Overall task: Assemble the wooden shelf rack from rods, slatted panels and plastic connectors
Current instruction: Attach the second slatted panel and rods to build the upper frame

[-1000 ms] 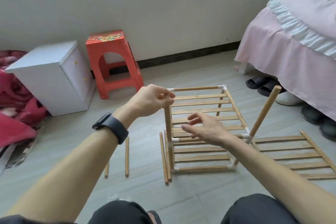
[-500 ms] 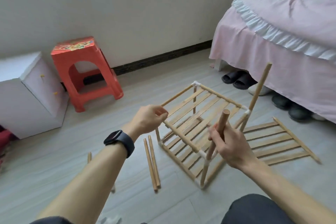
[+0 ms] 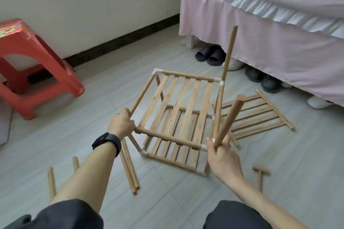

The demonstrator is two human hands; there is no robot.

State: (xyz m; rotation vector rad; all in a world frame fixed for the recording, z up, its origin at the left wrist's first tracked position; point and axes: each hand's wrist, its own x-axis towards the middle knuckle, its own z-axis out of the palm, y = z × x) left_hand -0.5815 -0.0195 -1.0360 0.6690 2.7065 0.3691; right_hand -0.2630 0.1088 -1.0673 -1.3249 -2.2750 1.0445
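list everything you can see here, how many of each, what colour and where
rack: one, part-built, pale wood with white connectors, on the floor in the middle
slatted panel: one, pale wood, flat on the floor right of the rack
rod: one, pale wood, in the right hand, tilted up
loose rods: four, pale wood, on the floor around the left forearm
mallet: one, wood, on the floor at lower right
stool: one, red, left by the wall
bed: one, pink cover with pale frill, upper right
shoes: several, black, grey and white, under the bed's edge
watch: one, black, on the left wrist
left hand: grips the rack's near left corner
right hand: holds the rod low down
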